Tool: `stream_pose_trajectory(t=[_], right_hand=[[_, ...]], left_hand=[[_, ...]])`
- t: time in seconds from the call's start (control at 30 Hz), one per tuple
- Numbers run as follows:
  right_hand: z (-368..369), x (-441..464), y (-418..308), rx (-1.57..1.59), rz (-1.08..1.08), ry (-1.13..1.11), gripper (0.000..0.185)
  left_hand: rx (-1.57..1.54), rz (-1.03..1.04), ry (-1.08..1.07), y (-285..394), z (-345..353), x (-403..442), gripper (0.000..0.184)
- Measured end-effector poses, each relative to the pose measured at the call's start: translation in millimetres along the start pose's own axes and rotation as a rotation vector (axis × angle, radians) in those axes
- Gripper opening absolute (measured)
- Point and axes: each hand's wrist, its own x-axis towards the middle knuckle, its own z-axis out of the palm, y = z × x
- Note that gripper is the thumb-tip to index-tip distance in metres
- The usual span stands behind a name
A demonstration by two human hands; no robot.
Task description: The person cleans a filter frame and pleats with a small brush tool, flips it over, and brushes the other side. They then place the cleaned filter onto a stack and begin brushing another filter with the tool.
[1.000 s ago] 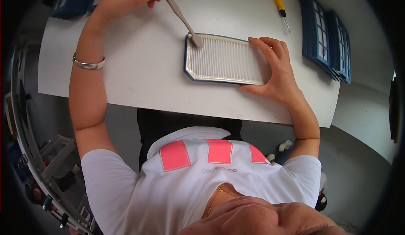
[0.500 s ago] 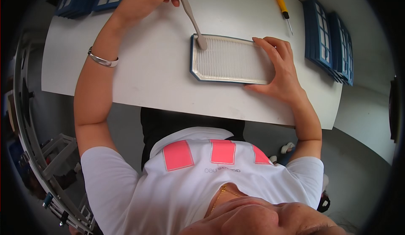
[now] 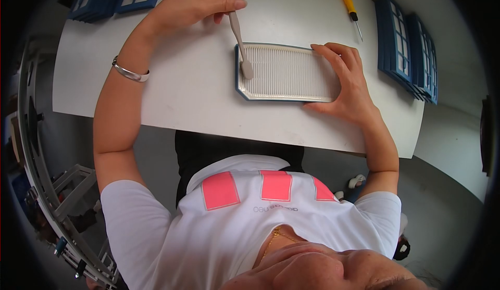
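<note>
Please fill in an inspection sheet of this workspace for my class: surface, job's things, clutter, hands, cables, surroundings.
Surface: white table, faint marks near the front edge.
Job's things: blue-rimmed filter, pleats showing; grey tool, its head at the filter's left end, pressure not tellable.
Clutter: yellow screwdriver beyond the filter, to the right; blue frames stacked at far left and right.
Hands: left hand grips the tool; right hand holds the filter's right end.
Cables: nothing seen.
Surroundings: grey floor; rack at left.
</note>
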Motion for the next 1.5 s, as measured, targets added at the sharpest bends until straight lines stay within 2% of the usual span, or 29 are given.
stream_pose_trajectory(t=[0.07,0.17,0.2,0.37,0.4,0.5,0.73,0.8,0.87,0.9,1.03,1.07,1.17,1.2,1.3,1.4,1.5], right_hand=[[0,0,1,0.003,-0.001,-0.005,0.095],[1,0,0,-0.002,0.001,0.011,0.096],[0,0,0,-0.001,0.006,0.01,0.096],[0,1,0,0.0,0.003,0.005,0.096],[0,1,-1,0.002,0.002,0.002,0.096],[1,0,-1,0.009,0.025,0.01,0.096],[0,1,0,-0.008,0.011,0.009,0.095],[1,0,0,-0.013,0.0,0.008,0.095],[1,0,-1,-0.016,0.019,0.013,0.095],[0,0,-1,-0.018,0.021,0.013,0.095],[0,1,-1,-0.01,0.001,0.006,0.095],[0,1,-1,-0.011,-0.001,-0.001,0.095],[1,1,0,-0.004,0.001,0.019,0.094],[1,1,-1,-0.006,0.005,0.019,0.094],[1,1,-2,-0.022,-0.002,0.035,0.095],[1,1,-1,-0.015,-0.011,0.027,0.095],[1,2,0,-0.008,-0.026,0.044,0.094]], left_hand=[[-0.034,0.084,0.075,2,-1,0,0.029],[-0.036,0.078,0.18,-15,-13,6,0.027],[-0.037,0.077,0.175,-15,-11,6,0.027],[0.011,0.053,-0.11,5,7,-3,0.022],[0.009,0.05,-0.109,4,4,-3,0.022],[-0.023,0.062,0.112,-5,-7,-1,0.022],[-0.001,0.105,-0.123,8,6,-5,0.023],[-0.042,0.11,-0.047,8,4,-6,0.022],[0.04,-0.013,0.095,0,-2,-1,0.021],[-0.021,0.069,0.062,-2,1,0,0.02],[-0.109,0.161,-0.088,2,8,-4,0.02],[-0.11,0.159,-0.087,1,5,-4,0.02],[-0.097,0.163,0.125,-14,-5,4,0.021],[-0.098,0.165,0.121,-12,-4,4,0.021],[-0.029,0.121,-0.074,2,9,-3,0.017],[0.01,0.046,-0.14,13,15,-6,0.016],[-0.027,0.096,-0.005,-3,2,-1,0.017]])
